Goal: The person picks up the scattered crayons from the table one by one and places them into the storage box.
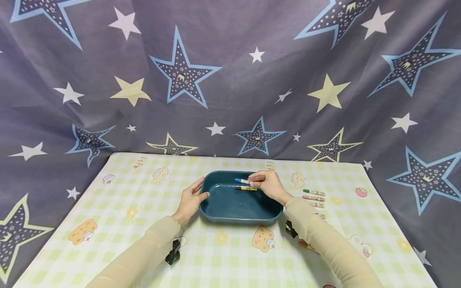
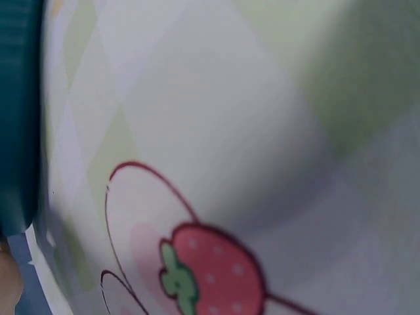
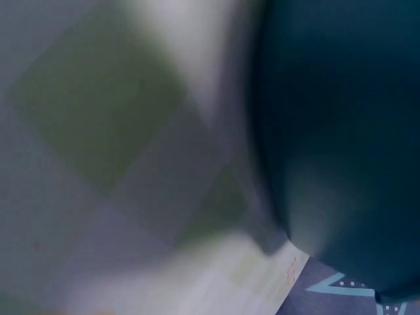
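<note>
A dark teal plastic basin [image 1: 241,219] sits in the middle of the table. At its left end my left hand [image 1: 189,200] holds the rim, thumb over the inside and fingers along the outer wall. My right hand [image 1: 269,185] reaches over the right end and pinches a blue crayon [image 1: 242,181] above the basin floor. Just below it, a dark-tipped crayon with a yellow wrapper [image 1: 246,188] lies inside the basin. Only the basin's outer wall [image 2: 18,118] and a bit of finger show in the left wrist view. The right wrist view has the basin wall [image 3: 341,131] close up.
Right of the basin lie several crayons, among them a green crayon [image 1: 314,192] and a pinkish-red crayon [image 1: 313,198]. An orange crayon [image 1: 306,245] is partly hidden by the right sleeve. A checkered cloth [image 1: 126,256] covers the table; a star-patterned curtain [image 1: 230,80] hangs behind.
</note>
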Demonstrator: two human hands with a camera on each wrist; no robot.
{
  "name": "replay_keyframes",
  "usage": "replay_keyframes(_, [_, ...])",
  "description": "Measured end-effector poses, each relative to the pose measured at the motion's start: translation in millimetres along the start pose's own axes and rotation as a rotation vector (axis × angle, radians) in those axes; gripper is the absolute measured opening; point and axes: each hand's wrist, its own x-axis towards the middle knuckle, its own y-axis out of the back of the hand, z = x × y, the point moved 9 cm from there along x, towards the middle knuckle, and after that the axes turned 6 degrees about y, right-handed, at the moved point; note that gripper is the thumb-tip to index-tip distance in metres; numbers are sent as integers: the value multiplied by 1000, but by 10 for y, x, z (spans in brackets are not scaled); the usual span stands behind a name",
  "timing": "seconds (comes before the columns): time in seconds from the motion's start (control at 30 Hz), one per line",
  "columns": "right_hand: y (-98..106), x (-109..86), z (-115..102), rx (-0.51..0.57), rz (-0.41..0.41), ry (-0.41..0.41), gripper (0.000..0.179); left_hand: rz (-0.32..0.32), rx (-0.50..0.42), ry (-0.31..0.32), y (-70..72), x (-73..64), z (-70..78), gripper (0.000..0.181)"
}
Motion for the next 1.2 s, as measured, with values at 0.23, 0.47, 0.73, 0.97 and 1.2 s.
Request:
replay_keyframes(0.23, [-83, 21, 39, -9, -28, -42, 25, 1, 12, 3, 4, 11, -2, 62])
replay_keyframes(0.47, [-122, 51, 104, -126, -19, -53, 21, -21, 6, 7, -16, -43, 88, 62])
replay_keyframes(0.73, [-182, 38, 168, -198, -51, -91, 21, 9, 14, -4, 11, 3, -17, 61])
replay_keyframes(0.97, [-182, 11, 179, -210, -58, -103, 23, 3, 6, -19, -16, 11, -12, 62])
replay_keyframes(1.2, [-192, 34, 151, -220, -64, -86, 25, 14, 6, -16, 6, -1, 4, 62])
